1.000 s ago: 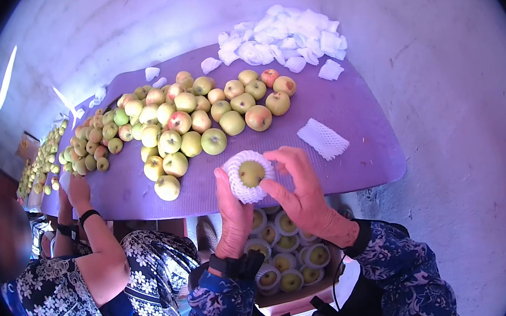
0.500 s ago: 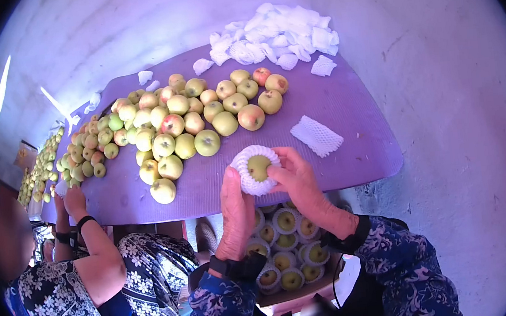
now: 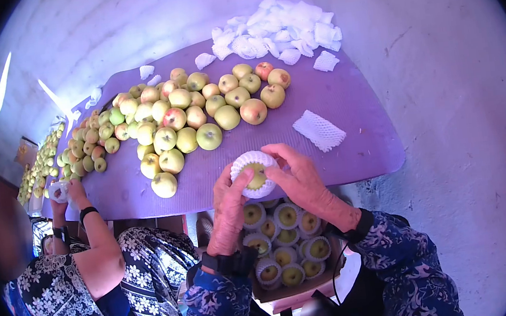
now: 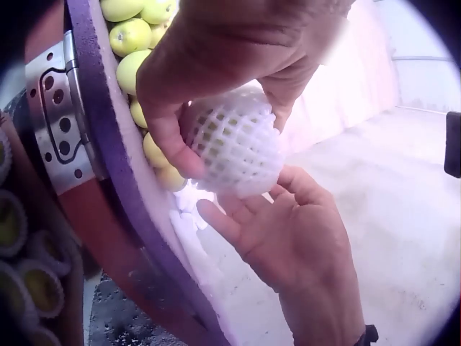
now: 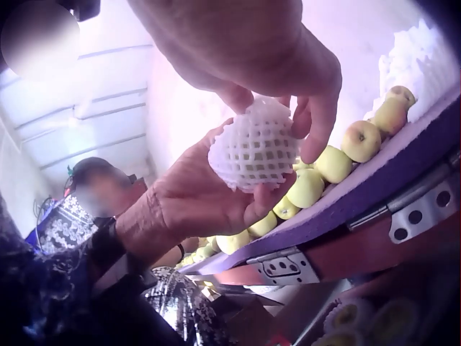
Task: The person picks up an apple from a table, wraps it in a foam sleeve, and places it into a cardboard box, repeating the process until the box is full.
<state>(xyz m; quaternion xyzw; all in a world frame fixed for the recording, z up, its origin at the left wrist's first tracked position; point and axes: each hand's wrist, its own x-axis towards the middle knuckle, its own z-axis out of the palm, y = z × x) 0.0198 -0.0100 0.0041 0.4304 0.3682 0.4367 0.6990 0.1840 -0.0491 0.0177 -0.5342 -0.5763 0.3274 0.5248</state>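
Note:
A yellow-green apple [image 3: 256, 177] in a white foam net [image 4: 238, 144] is between the two hands, over the table's front edge. The left hand [image 3: 229, 205] grips it, thumb across the front of the fruit and fingers around its side. At the net's right side is the right hand [image 3: 300, 181], its fingers loosely bent and the fingertips touching the net. The right wrist view shows the netted apple [image 5: 256, 148] lying in the left palm [image 5: 194, 191], with the right hand [image 5: 259, 65] over it.
Loose apples [image 3: 173, 118] cover the left and middle of the purple table [image 3: 370, 145]. White nets [image 3: 279, 29] are heaped at the back, and one net [image 3: 319, 130] lies nearer. Below stands a box of netted apples [image 3: 287, 238]. Another person [image 3: 101, 266] works at the left.
The left thumb has come across the front of the apple, and the right thumb has drawn back to its edge. At the left, the other person's hands now have a net opened out between them.

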